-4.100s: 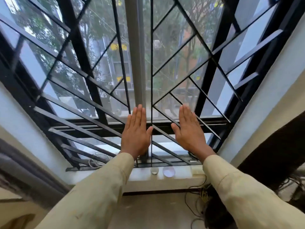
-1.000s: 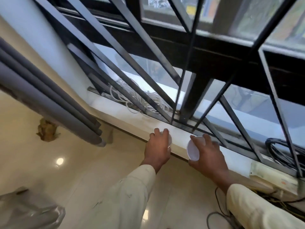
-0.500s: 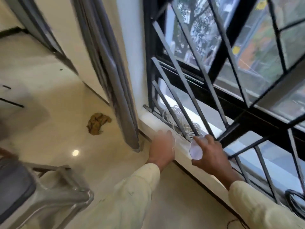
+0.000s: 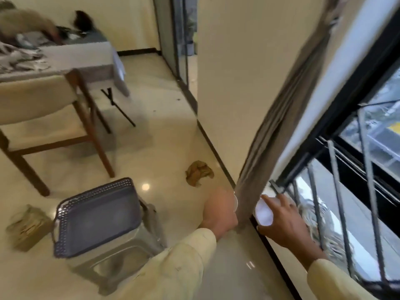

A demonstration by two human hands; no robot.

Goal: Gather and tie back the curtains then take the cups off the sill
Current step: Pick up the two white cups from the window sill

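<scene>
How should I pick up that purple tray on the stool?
Grip the tray by its two short ends, coming from above with both hands. It is wide, flat and tilted on the stool, so one-sided holds could tip it; a handle loop shows at its left end.

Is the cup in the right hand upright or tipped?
Tipped. The cup lies sideways in the right hand, its round white face turned toward the camera.

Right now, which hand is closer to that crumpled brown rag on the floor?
Left. The left hand, holding a white cup, is just right of the crumpled brown rag in the view. The right hand, with its own cup, is farther right, beyond the grey curtain.
</scene>
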